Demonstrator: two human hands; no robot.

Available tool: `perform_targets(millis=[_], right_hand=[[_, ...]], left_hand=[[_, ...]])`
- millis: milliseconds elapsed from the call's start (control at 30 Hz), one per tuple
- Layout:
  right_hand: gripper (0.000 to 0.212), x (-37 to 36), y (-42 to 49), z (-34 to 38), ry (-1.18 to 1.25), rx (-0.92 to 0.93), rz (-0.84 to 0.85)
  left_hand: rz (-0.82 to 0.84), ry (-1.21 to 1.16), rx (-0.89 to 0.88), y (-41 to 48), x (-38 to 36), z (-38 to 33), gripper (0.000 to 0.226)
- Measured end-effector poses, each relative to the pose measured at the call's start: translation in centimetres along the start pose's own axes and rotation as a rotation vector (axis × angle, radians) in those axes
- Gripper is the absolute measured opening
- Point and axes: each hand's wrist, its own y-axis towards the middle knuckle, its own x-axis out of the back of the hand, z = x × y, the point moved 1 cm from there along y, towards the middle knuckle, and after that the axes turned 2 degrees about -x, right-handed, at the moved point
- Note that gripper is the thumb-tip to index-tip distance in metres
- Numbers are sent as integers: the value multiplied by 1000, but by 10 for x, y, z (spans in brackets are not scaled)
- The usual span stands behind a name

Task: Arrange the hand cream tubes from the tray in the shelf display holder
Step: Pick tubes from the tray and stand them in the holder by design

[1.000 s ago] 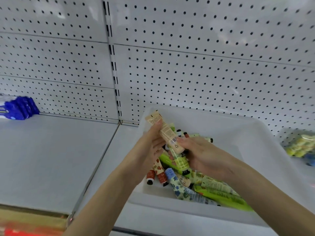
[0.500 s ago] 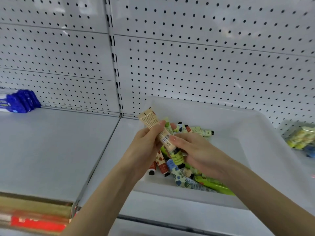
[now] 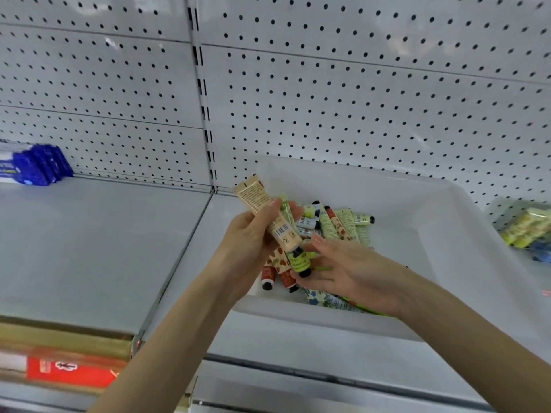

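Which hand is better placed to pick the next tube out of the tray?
Right, probably. The right hand hangs open and low over the pile in the tray, by a green tube. The left hand is already gripping several tubes, including a peach tube.

head view | looks forward-down | close over white tray (image 3: 441, 222) | faces pegboard wall (image 3: 357, 99)

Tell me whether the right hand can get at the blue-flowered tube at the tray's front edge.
Probably yes. The right hand hovers open just above the blue-flowered tube, and nothing lies on top of it; only the white tray wall stands in front.
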Motion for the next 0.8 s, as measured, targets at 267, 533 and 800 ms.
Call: perform_targets(millis=[267,533,800], right_hand=[[39,-9,1,5,34,65,9],[28,-20,3,10,49,101,-44],[47,-12,9,20,-99,77,-74]], left_hand=[[40,-4,-13,-4,-2,-1,29],[2,-65,1,0,0,0,23],[-66,-69,40,19,11,-6,21]])
